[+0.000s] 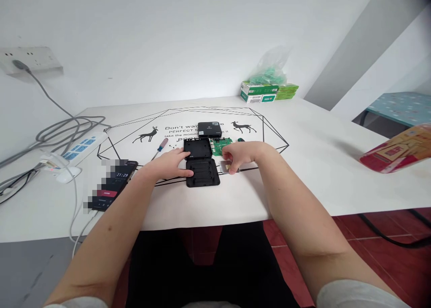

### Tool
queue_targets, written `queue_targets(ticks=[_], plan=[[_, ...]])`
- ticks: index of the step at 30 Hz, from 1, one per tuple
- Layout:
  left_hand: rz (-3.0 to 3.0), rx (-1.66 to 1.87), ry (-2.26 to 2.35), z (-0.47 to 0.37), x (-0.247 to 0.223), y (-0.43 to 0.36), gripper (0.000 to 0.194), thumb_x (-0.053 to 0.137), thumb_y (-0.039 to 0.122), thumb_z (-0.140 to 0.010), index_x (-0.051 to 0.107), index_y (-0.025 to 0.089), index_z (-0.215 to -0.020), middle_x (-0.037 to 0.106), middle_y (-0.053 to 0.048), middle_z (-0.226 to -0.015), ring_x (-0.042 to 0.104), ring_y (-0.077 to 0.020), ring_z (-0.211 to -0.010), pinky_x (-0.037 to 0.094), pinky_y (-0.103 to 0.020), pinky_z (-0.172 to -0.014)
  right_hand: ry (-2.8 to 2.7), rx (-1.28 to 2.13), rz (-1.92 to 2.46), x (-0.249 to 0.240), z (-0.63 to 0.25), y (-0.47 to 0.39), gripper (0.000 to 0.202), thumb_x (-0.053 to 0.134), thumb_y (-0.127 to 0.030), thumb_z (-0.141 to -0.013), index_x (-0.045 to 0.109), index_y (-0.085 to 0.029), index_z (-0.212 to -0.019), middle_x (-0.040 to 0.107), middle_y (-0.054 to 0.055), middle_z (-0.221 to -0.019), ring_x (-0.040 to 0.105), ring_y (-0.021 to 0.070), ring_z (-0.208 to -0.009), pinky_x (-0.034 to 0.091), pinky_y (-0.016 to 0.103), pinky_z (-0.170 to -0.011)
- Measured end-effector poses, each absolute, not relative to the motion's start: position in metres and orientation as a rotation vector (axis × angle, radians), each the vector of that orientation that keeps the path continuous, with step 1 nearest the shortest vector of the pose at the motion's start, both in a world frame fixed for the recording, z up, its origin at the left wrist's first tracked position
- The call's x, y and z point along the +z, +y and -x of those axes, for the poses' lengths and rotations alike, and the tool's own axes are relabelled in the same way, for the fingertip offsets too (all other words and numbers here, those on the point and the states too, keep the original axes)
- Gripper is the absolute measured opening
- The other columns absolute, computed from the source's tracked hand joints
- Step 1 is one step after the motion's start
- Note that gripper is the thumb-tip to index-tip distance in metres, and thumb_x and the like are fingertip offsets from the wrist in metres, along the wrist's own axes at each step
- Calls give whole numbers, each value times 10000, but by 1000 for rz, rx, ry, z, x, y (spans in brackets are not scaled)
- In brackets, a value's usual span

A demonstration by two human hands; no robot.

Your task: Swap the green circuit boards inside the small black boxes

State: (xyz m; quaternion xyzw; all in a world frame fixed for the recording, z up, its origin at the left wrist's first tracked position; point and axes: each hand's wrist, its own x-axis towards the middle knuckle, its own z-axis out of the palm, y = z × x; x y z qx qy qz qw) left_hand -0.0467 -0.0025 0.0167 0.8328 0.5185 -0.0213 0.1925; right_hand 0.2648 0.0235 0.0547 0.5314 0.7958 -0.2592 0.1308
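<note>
White table (215,209) w/ L grip (168,163), R grip (243,153).
Two square black plastic shells (204,175) under L grip's spread fingers; green circuit board (220,144) just past R grip; thin silvery plate (222,166) under R grip's thumb, can't tell if clamped.

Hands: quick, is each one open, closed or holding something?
Left hand: open, touching both black shells.
Right hand: at the silver plate; whether gripping it, can't tell.
</note>
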Motion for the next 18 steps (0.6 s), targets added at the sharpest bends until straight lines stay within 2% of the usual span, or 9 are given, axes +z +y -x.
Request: queue_targets(ticks=[5,13,16,18], plan=[[-2316,-48,1467,50,13,0,1025,655,793,-887,445,231,-1719,410,-159,-1777,353,-450,-1649,428,-540,-1259,2325,-723,-1489,57,-257,19,356,872,-337,-654,580,-243,-834,692,21,-936,651,255,-878,421,364,-688],[-2330,-57,1471,50,12,0,1026,651,799,-890,438,234,-1719,366,-164,-1800,354,-444,-1648,417,-524,-1266,2322,-795,-1436,51,-252,20,406,862,-349,-659,564,-248,-915,706,14,-932,649,239,-873,429,351,-693],[-2342,-77,1469,49,15,-1,1038,624,802,-901,419,206,-1726,337,-183,-1810,349,-435,-1651,414,-518,-1265,2412,-777,-1518,50,-256,24,384,836,-438,-761,568,-249,-960,737,40,-999,653,242,-895,434,345,-711],[-2340,-96,1472,47,18,-3,1033,614,799,-907,416,203,-1727,355,-187,-1801,364,-431,-1644,431,-508,-1248,2428,-674,-1631,49,-258,28,275,779,-408,-834,588,-243,-944,748,68,-1041,663,248,-900,434,346,-710]])
